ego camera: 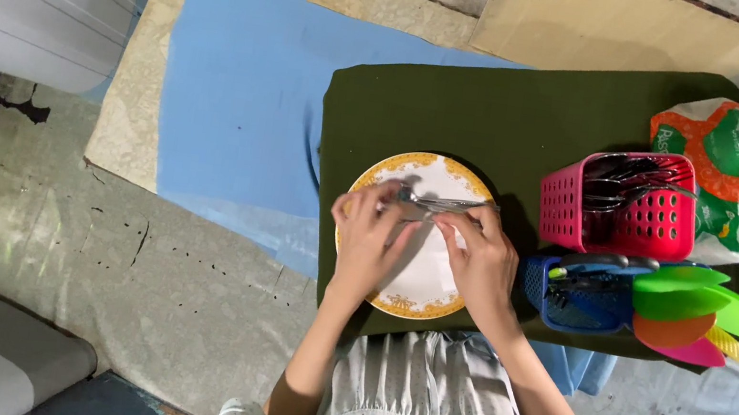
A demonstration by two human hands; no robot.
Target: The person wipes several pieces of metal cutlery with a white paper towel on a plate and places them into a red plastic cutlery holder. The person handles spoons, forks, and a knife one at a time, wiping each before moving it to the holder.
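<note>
A white plate (422, 278) with a yellow patterned rim lies on a dark green cloth (499, 110) that covers a small table. Several metal spoons or forks (440, 204) lie bunched across the plate's far part. My left hand (368, 241) rests over the plate's left side, its fingertips on the cutlery's left end. My right hand (482, 262) covers the plate's right side, fingers pinching the cutlery handles. Both hands touch the same bundle.
A pink perforated basket (623, 219) with metal cutlery stands right of the plate. In front of it a blue basket (573, 299) holds colourful plastic spoons (696, 316). A printed bag (723, 161) lies behind them. A blue sheet (240, 103) covers the floor at the left.
</note>
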